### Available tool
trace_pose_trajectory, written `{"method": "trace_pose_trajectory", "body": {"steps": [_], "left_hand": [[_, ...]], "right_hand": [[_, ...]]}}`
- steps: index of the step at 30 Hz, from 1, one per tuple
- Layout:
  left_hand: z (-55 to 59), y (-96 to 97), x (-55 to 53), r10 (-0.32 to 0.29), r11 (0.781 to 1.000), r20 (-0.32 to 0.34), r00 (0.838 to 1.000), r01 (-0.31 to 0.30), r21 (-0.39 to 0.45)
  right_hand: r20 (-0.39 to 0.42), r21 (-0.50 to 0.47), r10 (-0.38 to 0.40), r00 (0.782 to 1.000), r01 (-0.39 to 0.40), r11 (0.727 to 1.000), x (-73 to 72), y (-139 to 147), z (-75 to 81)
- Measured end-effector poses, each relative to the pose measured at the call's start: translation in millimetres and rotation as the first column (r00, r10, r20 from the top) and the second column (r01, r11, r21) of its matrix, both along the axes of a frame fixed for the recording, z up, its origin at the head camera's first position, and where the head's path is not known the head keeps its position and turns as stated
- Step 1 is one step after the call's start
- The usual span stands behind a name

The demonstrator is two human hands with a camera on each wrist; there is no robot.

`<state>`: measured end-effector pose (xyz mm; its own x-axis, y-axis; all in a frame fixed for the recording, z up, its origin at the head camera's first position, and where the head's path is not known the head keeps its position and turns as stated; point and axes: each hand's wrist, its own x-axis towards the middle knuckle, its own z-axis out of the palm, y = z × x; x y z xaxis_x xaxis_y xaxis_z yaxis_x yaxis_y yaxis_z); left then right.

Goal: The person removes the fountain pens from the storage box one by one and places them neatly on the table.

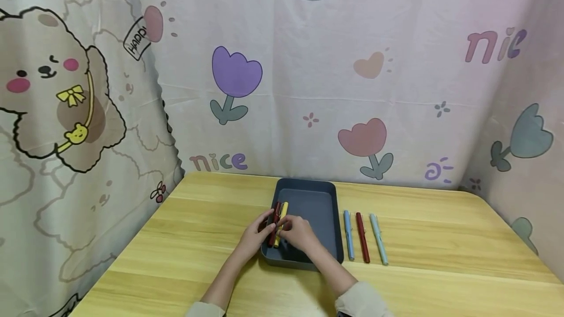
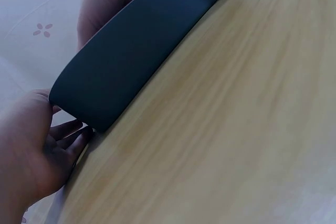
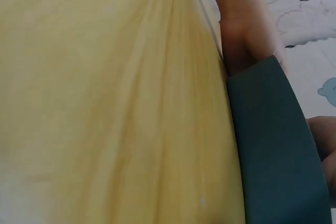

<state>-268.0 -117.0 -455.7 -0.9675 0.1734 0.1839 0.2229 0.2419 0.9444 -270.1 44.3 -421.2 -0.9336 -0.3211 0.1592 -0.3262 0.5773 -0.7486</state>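
A dark grey tray lies on the table with its long sides running away from me. Along its left wall rest a yellow pen, a dark red pen and a black pen, side by side. My left hand holds the tray's left wall, thumb over the rim and fingers outside, as the left wrist view shows near the tray's corner. My right hand reaches over the tray's near part and pinches the yellow pen, its fingertips partly hiding the pen's middle.
Right of the tray, a blue pen, a red pen and a pale green pen lie in a row on the wooden table. A printed curtain hangs behind the table and along its sides.
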Motion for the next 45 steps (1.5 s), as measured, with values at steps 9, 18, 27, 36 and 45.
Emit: {"method": "trace_pose_trajectory", "body": {"steps": [9,18,27,36,45], "left_hand": [[-2.2,0.6,0.8,0.006,1.000,0.004,1.000,-0.006,-0.012],[-2.8,0.8,0.9,-0.002,1.000,0.005,1.000,0.002,0.006],[-0.8,-0.1,1.2,0.011,1.000,0.017,1.000,-0.011,0.010],[0.4,0.1,-0.1,0.019,1.000,0.013,1.000,-0.019,-0.001],[1.0,0.1,0.1,0.001,1.000,-0.002,1.000,-0.001,0.007]], "right_hand": [[0.056,-0.012,0.003,0.998,-0.002,1.000,-1.4,-0.3,-6.5],[0.043,-0.007,-0.054,0.998,0.054,0.998,-0.4,0.0,-11.1],[0.000,0.059,-0.061,0.998,0.061,0.996,0.8,-1.0,-11.1],[-0.029,0.123,-0.083,0.996,0.086,0.989,0.0,-0.2,-9.3],[0.027,0.085,-0.104,0.994,0.102,0.991,1.3,1.7,-4.8]]}}
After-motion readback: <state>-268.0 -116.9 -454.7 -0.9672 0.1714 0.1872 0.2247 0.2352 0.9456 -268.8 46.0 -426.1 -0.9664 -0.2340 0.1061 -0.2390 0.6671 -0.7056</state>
